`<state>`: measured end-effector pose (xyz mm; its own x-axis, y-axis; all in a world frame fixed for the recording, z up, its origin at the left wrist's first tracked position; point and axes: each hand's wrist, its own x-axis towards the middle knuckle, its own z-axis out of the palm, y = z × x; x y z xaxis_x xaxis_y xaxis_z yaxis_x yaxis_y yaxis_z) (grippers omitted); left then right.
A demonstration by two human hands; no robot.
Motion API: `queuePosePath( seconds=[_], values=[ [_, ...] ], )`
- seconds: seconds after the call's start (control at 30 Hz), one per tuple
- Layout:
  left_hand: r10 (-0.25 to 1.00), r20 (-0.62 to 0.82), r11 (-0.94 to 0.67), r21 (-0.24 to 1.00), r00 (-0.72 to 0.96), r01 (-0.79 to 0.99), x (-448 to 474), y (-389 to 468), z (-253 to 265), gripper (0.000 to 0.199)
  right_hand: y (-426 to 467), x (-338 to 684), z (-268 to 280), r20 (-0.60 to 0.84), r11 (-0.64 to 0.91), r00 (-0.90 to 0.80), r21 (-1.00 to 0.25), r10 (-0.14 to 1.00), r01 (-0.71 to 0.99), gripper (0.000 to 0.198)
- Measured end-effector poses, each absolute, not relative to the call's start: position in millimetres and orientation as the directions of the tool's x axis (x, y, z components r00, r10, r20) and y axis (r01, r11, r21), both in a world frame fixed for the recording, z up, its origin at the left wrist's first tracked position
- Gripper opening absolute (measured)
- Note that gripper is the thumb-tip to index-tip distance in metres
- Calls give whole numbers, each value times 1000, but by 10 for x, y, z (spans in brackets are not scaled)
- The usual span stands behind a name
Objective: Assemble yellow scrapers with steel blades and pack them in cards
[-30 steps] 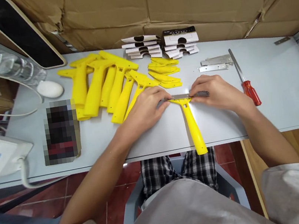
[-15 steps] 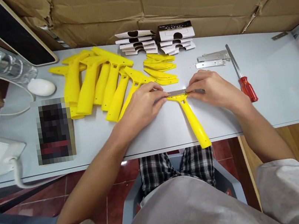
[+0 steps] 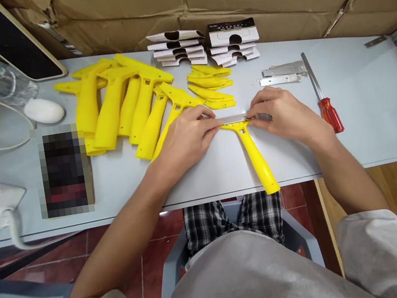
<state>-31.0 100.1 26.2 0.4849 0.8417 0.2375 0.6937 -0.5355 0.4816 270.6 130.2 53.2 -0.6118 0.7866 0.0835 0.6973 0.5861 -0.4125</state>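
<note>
A yellow scraper handle (image 3: 258,160) lies near the table's front edge, its wide head away from me and its grip end reaching just past the edge. Along that head sits a thin metal blade (image 3: 234,119), pinched at both ends. My left hand (image 3: 189,133) is closed on the blade's left end, fingertips at the head's corner. At the other end my right hand (image 3: 284,111) pinches the blade, and a dark grey piece (image 3: 264,116) shows under its fingers; I cannot tell if it belongs to the blade. The fingers partly hide both head corners.
Several yellow scraper handles (image 3: 110,117) are heaped at left, with yellow head pieces (image 3: 211,85) beside them. Folded cards (image 3: 231,34) stand behind. Wrapped blades (image 3: 280,74) and a red screwdriver (image 3: 330,114) lie right; a white mouse (image 3: 44,111) sits left.
The view has shifted slightly. Both hands stay almost in place, still pinching the blade against the scraper's head.
</note>
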Motion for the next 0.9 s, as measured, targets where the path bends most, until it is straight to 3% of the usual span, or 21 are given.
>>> queuePosePath(
  seconds=[0.9],
  values=[
    [842, 263, -539, 462, 471, 705, -307, 992, 250, 29, 1289, 2669, 550, 47, 598, -623, -345, 781, 723, 35]
  ],
)
